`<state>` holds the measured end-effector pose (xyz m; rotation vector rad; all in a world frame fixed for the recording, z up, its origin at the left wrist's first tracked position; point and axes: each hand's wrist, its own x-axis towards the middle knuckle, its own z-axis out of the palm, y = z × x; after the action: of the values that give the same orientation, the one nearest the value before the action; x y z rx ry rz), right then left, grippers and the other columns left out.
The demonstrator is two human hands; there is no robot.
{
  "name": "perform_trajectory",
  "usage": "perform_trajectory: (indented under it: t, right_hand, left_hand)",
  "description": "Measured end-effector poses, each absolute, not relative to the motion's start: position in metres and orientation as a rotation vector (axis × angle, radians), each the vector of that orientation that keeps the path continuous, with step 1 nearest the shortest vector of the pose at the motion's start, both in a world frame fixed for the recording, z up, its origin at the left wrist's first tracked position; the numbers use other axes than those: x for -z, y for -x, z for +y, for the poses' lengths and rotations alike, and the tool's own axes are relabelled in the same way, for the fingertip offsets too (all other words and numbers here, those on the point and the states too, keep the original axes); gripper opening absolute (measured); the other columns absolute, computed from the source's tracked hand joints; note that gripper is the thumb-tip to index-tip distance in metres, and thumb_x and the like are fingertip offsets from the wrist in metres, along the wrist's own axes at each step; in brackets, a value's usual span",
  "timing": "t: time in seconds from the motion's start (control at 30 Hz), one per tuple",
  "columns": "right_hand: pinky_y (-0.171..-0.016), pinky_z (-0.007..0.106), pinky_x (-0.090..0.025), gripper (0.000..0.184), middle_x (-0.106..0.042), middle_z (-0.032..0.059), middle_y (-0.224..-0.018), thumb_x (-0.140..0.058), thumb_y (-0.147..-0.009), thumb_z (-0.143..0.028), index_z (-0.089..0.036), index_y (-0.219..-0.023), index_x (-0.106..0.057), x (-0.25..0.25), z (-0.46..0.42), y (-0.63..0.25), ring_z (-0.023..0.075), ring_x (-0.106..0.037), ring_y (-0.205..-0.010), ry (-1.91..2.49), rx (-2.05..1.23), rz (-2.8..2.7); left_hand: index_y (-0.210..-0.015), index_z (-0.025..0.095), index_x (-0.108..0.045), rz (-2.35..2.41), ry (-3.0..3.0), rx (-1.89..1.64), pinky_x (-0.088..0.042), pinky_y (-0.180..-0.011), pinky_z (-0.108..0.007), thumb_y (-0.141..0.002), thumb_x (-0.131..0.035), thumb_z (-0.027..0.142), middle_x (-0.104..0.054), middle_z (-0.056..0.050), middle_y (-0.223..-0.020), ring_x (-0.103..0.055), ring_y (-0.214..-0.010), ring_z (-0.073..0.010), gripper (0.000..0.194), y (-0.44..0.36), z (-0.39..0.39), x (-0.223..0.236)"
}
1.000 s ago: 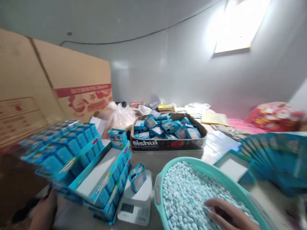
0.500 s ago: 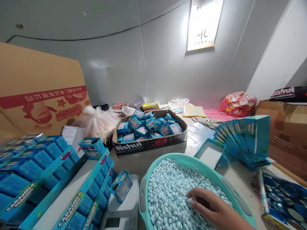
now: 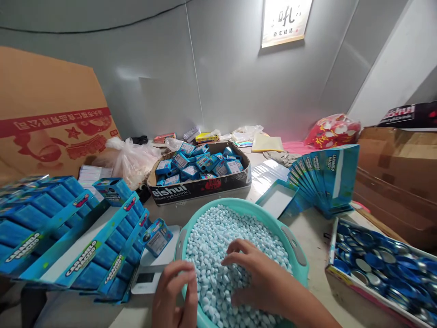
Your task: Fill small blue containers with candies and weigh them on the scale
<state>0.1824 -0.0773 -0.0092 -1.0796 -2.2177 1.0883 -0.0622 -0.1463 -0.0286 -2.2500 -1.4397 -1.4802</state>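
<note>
A turquoise basin (image 3: 235, 200) full of small pale-blue candies (image 3: 218, 237) stands in front of me. My right hand (image 3: 254, 278) is in the candies, fingers curved and thumb apart, with loose candies between them; no firm grip shows. Beside the basin's left rim is my left hand (image 3: 175, 294), its fingers loosely bent and apart, with nothing visible in them. A blue printed small box (image 3: 157, 238) rests on a white scale (image 3: 146, 275) just beyond that hand. The scale's display is too small to read.
Display trays of blue boxes (image 3: 85, 255) stand at left. Behind the basin is a carton (image 3: 201, 189) of loose blue boxes. To the right are a blue tray (image 3: 275, 200), fanned cartons (image 3: 324, 177) and a box of blue-silver lids (image 3: 378, 269). Large cardboard boxes flank the table.
My left hand has come into view at the basin's left rim. My right hand has shifted left over the candies, its thumb now apart from the fingers. The view has tilted down.
</note>
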Motion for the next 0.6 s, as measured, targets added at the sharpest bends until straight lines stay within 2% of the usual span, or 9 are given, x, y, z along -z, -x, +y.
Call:
perform_trajectory:
  t: [0.07, 0.17, 0.3, 0.37, 0.47, 0.53, 0.6]
  right_hand:
    - [-0.098, 0.038, -0.045, 0.052, -0.063, 0.003, -0.118, -0.091, -0.064, -0.018, -0.03, -0.112, -0.073, 0.01, -0.076, -0.182, 0.0246, -0.057, -0.113, 1.095, -1.089, -2.229]
    - [-0.098, 0.037, -0.045, 0.04, -0.065, 0.004, -0.112, -0.082, -0.072, -0.01, -0.027, -0.106, -0.076, 0.009, -0.076, -0.181, 0.0234, -0.059, -0.11, 1.157, -1.082, -2.196]
    - [-0.092, 0.034, -0.048, 0.018, -0.066, 0.0039, -0.103, -0.072, -0.082, -0.009, -0.024, -0.092, -0.076, 0.009, -0.08, -0.18, 0.0206, -0.062, -0.102, 1.176, -1.025, -2.198]
    - [-0.087, 0.033, -0.05, 0.014, -0.067, 0.0039, -0.098, -0.069, -0.084, -0.009, -0.022, -0.088, -0.074, 0.011, -0.082, -0.18, 0.0202, -0.063, -0.096, 1.19, -0.969, -2.205]
    - [-0.086, 0.035, -0.052, 0.019, -0.068, 0.0062, -0.103, -0.071, -0.086, -0.015, -0.023, -0.103, -0.072, 0.013, -0.08, -0.182, 0.0215, -0.064, -0.097, 1.042, -0.816, -2.154]
    - [-0.084, 0.033, -0.053, 0.021, -0.068, 0.007, -0.105, -0.066, -0.092, -0.018, -0.024, -0.112, -0.068, 0.007, -0.072, -0.182, 0.0198, -0.065, -0.097, 0.872, -0.694, -2.096]
    - [-0.08, 0.031, -0.053, 0.017, -0.068, 0.0061, -0.1, -0.058, -0.097, -0.018, -0.024, -0.11, -0.068, -0.007, -0.058, -0.176, 0.0173, -0.064, -0.092, 0.787, -0.588, -2.118]
  left_hand:
    - [-0.116, 0.025, -0.058, -1.574, 2.35, 1.363, -0.058, -0.091, -0.031, -0.094, -0.055, 0.013, -0.066, -0.006, -0.112, -0.066, -0.106, -0.0179, 0.025, 0.049, -0.134, 0.027]
    - [-0.116, 0.027, -0.059, -1.781, 2.553, 1.175, -0.058, -0.087, -0.031, -0.096, -0.056, 0.021, -0.068, -0.003, -0.107, -0.068, -0.101, -0.018, 0.021, 0.04, -0.126, 0.027]
    - [-0.13, 0.03, -0.055, -1.865, 2.65, 1.04, -0.058, -0.087, -0.036, -0.089, -0.063, 0.019, -0.07, -0.001, -0.104, -0.068, -0.097, -0.0202, 0.043, 0.037, -0.124, 0.024]
    - [-0.127, 0.029, -0.058, -1.838, 2.653, 1.047, -0.058, -0.086, -0.037, -0.086, -0.065, 0.015, -0.071, -0.001, -0.102, -0.069, -0.094, -0.0209, 0.044, 0.036, -0.122, 0.024]
    - [-0.112, 0.027, -0.064, -1.702, 2.686, 1.134, -0.057, -0.079, -0.034, -0.083, -0.064, 0.013, -0.072, -0.001, -0.097, -0.069, -0.09, -0.0211, 0.033, 0.038, -0.118, 0.029]
    - [-0.108, 0.026, -0.065, -1.598, 2.706, 1.25, -0.056, -0.072, -0.031, -0.085, -0.062, 0.013, -0.072, -0.002, -0.09, -0.069, -0.083, -0.0195, 0.026, 0.041, -0.116, 0.036]
    - [-0.104, 0.024, -0.065, -1.521, 2.708, 1.362, -0.054, -0.067, -0.028, -0.087, -0.058, 0.014, -0.071, -0.002, -0.083, -0.068, -0.077, -0.0181, 0.021, 0.045, -0.115, 0.044]
